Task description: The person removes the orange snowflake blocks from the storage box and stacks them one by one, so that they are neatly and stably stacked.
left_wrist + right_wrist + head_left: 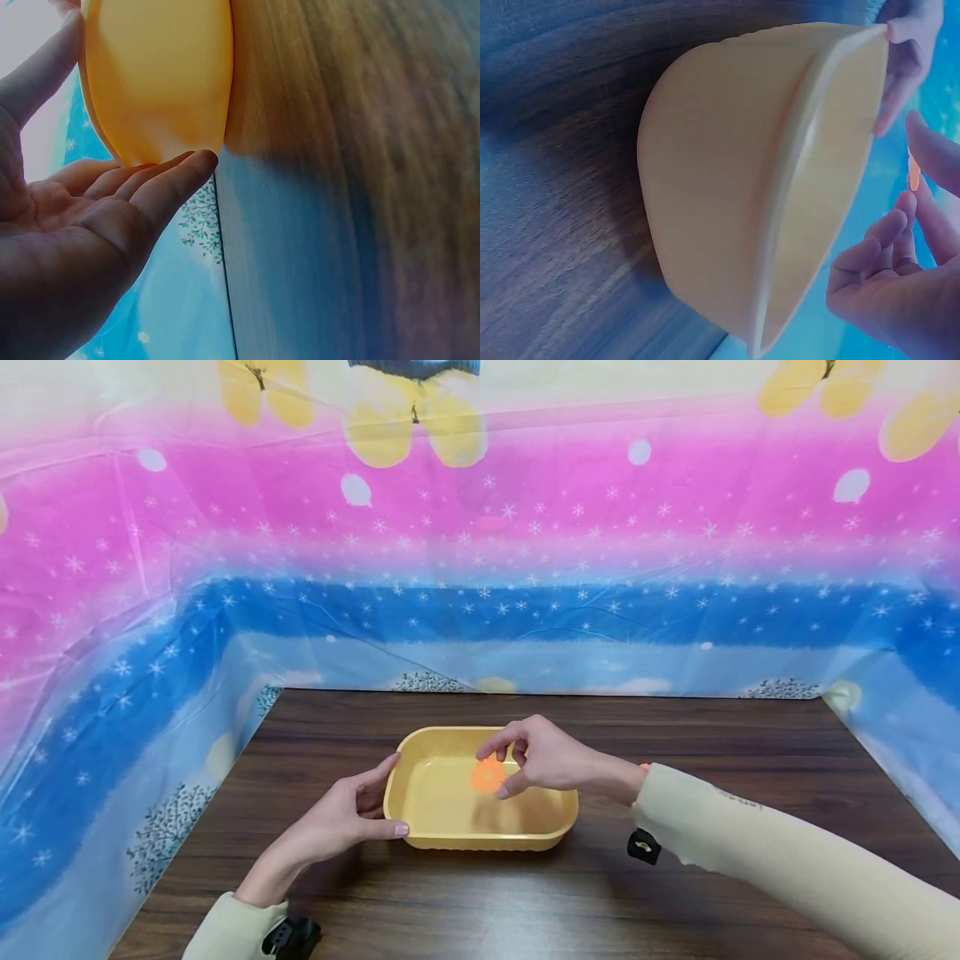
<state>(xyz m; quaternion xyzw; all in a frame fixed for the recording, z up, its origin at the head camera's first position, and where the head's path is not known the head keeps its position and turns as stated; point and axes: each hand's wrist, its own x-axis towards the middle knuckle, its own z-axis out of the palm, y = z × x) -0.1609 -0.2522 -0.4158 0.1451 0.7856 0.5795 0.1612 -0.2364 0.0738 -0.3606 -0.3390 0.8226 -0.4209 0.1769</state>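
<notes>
A yellow plastic basin (442, 789), rectangular with rounded corners, sits on the wooden table. My left hand (333, 814) holds its left end, thumb on the front rim and fingers along the outer side. In the left wrist view those fingers (169, 184) touch the basin's wall (161, 90). Above the basin's inside, my right hand (551, 756) pinches a small flat orange notched disc (488, 774) between thumb and index finger. The right wrist view shows the disc (913, 172) edge-on, with the basin's outer wall (712, 157) beside the hand.
Dark wood-grain table (675, 902) surrounds the basin. A patterned pink and blue cloth (525, 527) hangs along the back and both sides. Black straps with small devices (643, 846) are on both wrists.
</notes>
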